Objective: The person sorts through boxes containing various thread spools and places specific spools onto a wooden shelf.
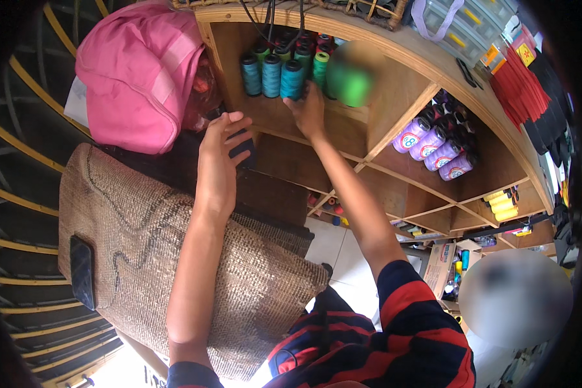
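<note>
In an upper shelf compartment, my right hand (308, 113) closes round the lower part of a teal thread spool (292, 79). Its thumb is under the front edge and its fingers are along the right side. More teal spools (271, 67) stand upright to the left of it, and a green spool (320, 67) is on its right. My left hand (218, 158) is raised in front of the shelf with nothing in it, fingers apart, near a pink bag (132, 77).
Wooden dividers (404, 123) split the shelf. Purple spools (427, 142) and yellow spools (502, 204) fill other compartments. Black cables (271, 22) hang before the teal spools. A woven brown cover (142, 213) lies at left with a dark phone (83, 271) on it. A blurred green patch (354, 84) hides part of the compartment.
</note>
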`<state>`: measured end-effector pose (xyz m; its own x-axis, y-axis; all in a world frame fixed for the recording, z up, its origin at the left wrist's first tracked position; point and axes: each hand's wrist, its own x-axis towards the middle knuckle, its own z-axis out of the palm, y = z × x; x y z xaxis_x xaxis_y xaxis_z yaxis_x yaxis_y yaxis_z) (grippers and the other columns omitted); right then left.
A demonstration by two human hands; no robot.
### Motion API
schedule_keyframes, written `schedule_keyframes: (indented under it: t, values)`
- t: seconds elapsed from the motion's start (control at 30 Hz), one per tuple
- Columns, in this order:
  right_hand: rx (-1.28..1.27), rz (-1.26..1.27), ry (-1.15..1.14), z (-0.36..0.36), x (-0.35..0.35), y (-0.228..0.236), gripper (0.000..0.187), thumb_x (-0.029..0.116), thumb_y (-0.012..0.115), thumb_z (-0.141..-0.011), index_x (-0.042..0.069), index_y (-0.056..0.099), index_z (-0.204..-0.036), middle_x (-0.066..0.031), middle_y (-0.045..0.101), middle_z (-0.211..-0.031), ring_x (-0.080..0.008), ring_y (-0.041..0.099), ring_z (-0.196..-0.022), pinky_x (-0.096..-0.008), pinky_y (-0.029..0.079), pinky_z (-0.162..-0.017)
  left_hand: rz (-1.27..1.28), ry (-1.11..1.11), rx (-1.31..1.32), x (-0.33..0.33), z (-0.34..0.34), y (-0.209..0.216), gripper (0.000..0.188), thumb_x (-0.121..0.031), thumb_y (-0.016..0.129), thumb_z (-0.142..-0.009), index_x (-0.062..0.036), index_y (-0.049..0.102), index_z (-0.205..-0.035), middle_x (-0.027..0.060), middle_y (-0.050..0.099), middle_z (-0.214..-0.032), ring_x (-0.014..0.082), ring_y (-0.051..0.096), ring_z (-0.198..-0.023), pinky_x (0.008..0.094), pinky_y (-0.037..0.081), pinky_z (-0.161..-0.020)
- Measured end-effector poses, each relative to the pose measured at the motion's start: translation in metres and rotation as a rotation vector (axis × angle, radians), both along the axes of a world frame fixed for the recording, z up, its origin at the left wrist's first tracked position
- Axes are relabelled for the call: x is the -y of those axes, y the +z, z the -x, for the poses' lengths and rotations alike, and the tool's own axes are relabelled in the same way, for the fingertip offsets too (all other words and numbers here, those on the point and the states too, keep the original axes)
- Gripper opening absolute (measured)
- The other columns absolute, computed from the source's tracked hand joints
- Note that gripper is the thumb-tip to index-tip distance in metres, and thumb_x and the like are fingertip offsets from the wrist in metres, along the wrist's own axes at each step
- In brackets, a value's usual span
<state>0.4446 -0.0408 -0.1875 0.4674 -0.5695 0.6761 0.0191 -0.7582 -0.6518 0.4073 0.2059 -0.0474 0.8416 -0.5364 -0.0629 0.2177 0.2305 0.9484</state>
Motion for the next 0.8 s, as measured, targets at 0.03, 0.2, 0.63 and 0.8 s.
schedule_keyframes:
  t: [0.03,0.2,0.63,0.8]
  values:
    - [0.055,0.034,0.002,0.004,-0.002,-0.003,0.054,0.011,0.077,-0.074,-0.005,0.048,-0.117,-0.0212,0.061,-0.103,-0.0335,0.064,-0.09,-0.0394,0.05,-0.078,-0.003,-0.004,0.004,0.0,0.0,-0.001,0.051,-0.048,0.044,-0.093,-0.0056,0.051,-0.119,0.0166,0.052,-0.126,0.0297,0.045,-0.119,0.0458,0.031,-0.1]
    - [-0.108,-0.123,0.057,0.062,-0.027,-0.013,0.044,0.01,0.071,-0.08,-0.003,0.049,-0.117,-0.0196,0.058,-0.112,-0.0298,0.063,-0.099,-0.0374,0.051,-0.082,-0.006,-0.033,0.002,-0.004,-0.001,-0.004,0.045,-0.044,0.048,-0.091,-0.0064,0.054,-0.116,0.0157,0.055,-0.122,0.0296,0.049,-0.115,0.0442,0.035,-0.098]
    - [-0.252,-0.582,-0.012,0.439,-0.011,-0.034,0.028,0.012,0.063,-0.086,0.001,0.057,-0.111,-0.0108,0.065,-0.098,-0.0191,0.065,-0.086,-0.0305,0.052,-0.075,-0.233,-0.362,0.476,0.022,0.041,0.021,0.032,-0.032,0.047,-0.096,-0.0058,0.057,-0.112,0.0088,0.06,-0.112,0.0193,0.057,-0.099,0.0331,0.044,-0.087]
    - [-0.136,-0.753,-0.486,0.643,-0.029,-0.084,0.026,0.016,0.063,-0.085,0.0,0.059,-0.105,-0.0131,0.066,-0.095,-0.0192,0.065,-0.078,-0.032,0.052,-0.069,-0.502,-0.849,0.674,0.057,0.127,0.044,0.035,-0.034,0.047,-0.097,-0.0031,0.056,-0.111,0.0077,0.06,-0.108,0.0165,0.058,-0.095,0.0296,0.045,-0.083]
